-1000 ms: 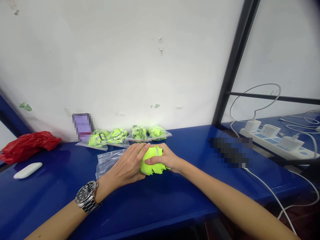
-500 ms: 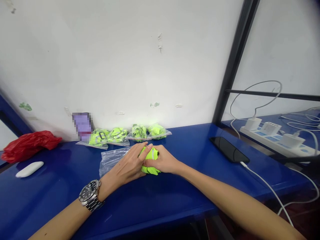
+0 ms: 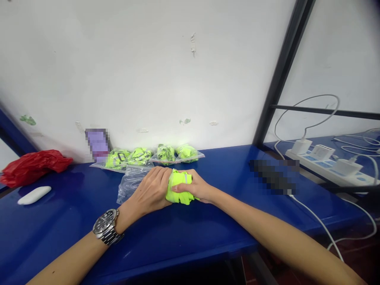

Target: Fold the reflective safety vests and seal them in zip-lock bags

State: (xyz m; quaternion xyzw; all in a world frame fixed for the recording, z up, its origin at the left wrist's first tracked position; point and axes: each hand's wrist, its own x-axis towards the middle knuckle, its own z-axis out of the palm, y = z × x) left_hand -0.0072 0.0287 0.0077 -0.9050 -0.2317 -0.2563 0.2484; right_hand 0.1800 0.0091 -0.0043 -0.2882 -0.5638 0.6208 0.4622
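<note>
A fluorescent yellow hi-vis vest (image 3: 181,194), bundled up small with a grey reflective strip showing, is held between my two hands just over the blue table. My left hand (image 3: 154,186), with a metal watch on its wrist, is closed around the bundle's left end; its fingertips are hidden. My right hand (image 3: 200,187) grips the right end, its thumb across the front. Beside and behind my left hand lies a clear plastic bag (image 3: 127,186), flat and crinkled. Whether the bag reaches under the vest is hidden by my hand.
Several clear zip bags with yellow bundles, one a filled bag (image 3: 187,153), line the wall. A blurred purple-screened device (image 3: 97,144), red plastic bag (image 3: 37,166) and white oval case (image 3: 35,195) are left. Right are a blurred dark phone (image 3: 273,176), its cable and a power strip (image 3: 320,162).
My left fingers have folded down around the vest's left end. My right hand has shifted slightly right, and more of the vest shows between the hands. The view has tilted slightly.
</note>
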